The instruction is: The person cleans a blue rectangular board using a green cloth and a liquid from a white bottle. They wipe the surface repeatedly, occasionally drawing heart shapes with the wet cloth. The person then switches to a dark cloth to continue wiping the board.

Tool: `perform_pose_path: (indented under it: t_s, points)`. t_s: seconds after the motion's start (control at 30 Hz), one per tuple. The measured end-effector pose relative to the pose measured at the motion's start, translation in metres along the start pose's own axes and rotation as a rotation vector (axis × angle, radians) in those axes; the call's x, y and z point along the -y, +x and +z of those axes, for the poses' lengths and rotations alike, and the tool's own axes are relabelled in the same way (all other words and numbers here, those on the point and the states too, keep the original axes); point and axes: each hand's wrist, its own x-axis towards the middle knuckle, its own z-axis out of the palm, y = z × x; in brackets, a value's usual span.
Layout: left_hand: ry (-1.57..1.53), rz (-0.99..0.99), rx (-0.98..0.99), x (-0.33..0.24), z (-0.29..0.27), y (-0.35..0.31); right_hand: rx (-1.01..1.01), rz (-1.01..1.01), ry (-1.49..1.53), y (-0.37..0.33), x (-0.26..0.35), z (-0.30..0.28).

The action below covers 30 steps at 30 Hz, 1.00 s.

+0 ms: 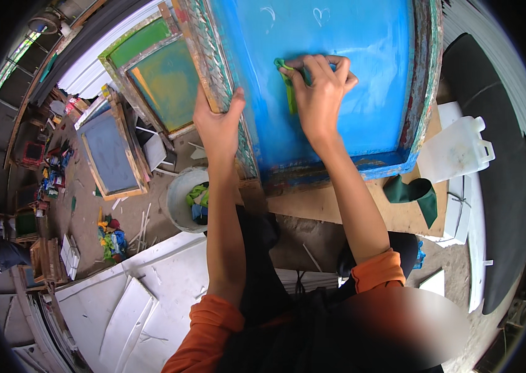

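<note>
Two hands: left gripping one blue frame, right fingers pinching one green rag.

Under the right hand, the screen-printing frame holds a smooth, taut blue mesh with a faint sheen; its wooden rails, gripped by the left hand, look rough and caked with dried paint. The green rag beneath the right fingers is soft, matt cloth. Right of the hands, the jerrycan is translucent white plastic. The surface below the frame is bare, matt plywood. Below the left hand, the bucket is dull, stained plastic.
</note>
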Motion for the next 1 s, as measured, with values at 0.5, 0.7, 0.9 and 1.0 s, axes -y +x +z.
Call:
perform_pose_path:
  t_s: [0.5, 0.7, 0.9, 1.0]
  points:
    - [-0.044, 0.029, -0.004, 0.003, -0.001, -0.003, 0.059, 0.196, -0.212, -0.063, -0.021, -0.041]
    - [-0.039, -0.008, 0.012, 0.005, -0.002, -0.003, 0.253, 0.076, -0.121, -0.098, 0.014, -0.020]
    - [-0.054, 0.007, -0.003, 0.002, -0.002, -0.006, -0.045, 0.267, -0.286, -0.052, -0.044, -0.056]
    - [-0.041, -0.056, 0.005, -0.006, 0.000, -0.008, -0.042, 0.239, -0.264, -0.057, -0.048, -0.054]
